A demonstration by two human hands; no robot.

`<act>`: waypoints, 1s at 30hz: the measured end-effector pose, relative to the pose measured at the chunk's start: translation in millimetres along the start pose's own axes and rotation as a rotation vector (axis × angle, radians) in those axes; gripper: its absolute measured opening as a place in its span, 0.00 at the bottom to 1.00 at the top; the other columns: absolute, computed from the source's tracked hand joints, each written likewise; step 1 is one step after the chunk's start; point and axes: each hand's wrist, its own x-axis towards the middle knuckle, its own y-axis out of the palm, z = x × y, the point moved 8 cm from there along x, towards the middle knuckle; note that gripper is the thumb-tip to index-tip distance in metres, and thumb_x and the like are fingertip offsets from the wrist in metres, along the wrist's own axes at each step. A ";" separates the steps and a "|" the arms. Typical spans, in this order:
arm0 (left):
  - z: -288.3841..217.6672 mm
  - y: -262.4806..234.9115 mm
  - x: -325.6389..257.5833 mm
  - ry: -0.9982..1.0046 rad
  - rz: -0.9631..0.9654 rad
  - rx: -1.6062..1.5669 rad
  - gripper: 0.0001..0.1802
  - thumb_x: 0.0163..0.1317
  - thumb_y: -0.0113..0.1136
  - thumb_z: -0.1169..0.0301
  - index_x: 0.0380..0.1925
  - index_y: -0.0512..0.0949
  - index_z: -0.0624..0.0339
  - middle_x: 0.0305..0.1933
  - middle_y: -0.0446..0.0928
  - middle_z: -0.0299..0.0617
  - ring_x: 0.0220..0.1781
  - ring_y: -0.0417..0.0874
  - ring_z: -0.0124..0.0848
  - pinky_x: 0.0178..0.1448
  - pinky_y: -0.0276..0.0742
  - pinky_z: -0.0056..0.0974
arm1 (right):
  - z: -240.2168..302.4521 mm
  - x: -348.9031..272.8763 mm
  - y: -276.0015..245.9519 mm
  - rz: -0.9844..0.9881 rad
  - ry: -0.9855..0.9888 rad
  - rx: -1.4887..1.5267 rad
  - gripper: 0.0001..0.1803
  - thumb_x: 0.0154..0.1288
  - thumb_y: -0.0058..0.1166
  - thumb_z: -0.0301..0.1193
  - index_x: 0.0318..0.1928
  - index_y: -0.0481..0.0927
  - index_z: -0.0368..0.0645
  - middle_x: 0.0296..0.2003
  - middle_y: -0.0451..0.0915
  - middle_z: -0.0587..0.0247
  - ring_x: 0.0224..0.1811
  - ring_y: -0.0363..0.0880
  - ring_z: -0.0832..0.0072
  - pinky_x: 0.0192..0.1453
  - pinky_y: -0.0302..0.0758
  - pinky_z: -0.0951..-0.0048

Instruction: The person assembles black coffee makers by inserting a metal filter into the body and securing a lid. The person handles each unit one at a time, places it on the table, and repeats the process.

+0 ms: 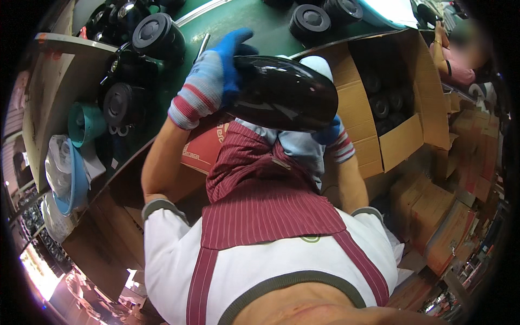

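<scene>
Vessel [287, 95], glossy black and rounded, lies tilted between the gloved left hand [219, 76] and the gloved right hand [327, 132]; whatever it may contain cannot be seen. The left fingers are clamped on its left end, with one digit raised apart from the rest. The right fingers touch its lower right end, largely hidden behind it, so I cannot tell how far they are closed. To the right of the right fingers stands an open cardboard box [401, 143], flaps spread, with dark round items [381, 106] inside. Beyond the left fingertips, a black lidded canister [153, 33] sits on the green tabletop [233, 21]; another lidded canister [123, 104] is left of the left fingers. Farther left of them are a teal bucket [96, 120] and, nearer the body, a blue basin [80, 181] holding clear plastic [59, 162]. Just below the left wrist shows a red box [203, 151].
</scene>
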 end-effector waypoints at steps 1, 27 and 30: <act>-19.5 -2.4 1.2 0.007 0.079 -0.086 0.41 0.68 0.65 0.76 0.79 0.58 0.51 0.64 0.79 0.53 0.68 0.80 0.45 0.70 0.79 0.46 | -15.0 -9.8 -8.2 0.024 -0.088 -0.325 0.28 0.74 0.55 0.27 0.73 0.69 0.42 0.67 0.75 0.55 0.68 0.75 0.65 0.72 0.73 0.63; 12.4 27.5 38.3 -0.260 0.362 -0.009 0.30 0.67 0.69 0.68 0.68 0.75 0.61 0.54 0.87 0.49 0.52 0.90 0.39 0.60 0.85 0.43 | 62.1 -12.3 2.9 -0.203 -0.148 -0.341 0.15 0.72 0.60 0.25 0.56 0.85 0.38 0.47 0.89 0.58 0.45 0.89 0.69 0.50 0.86 0.71; 105.3 30.6 33.8 -0.588 0.213 -0.985 0.17 0.72 0.57 0.78 0.58 0.82 0.67 0.53 0.87 0.49 0.49 0.90 0.38 0.56 0.87 0.40 | 85.9 8.6 10.2 -0.402 -0.026 -0.320 0.15 0.71 0.64 0.29 0.55 0.87 0.38 0.38 0.90 0.57 0.34 0.87 0.78 0.40 0.85 0.75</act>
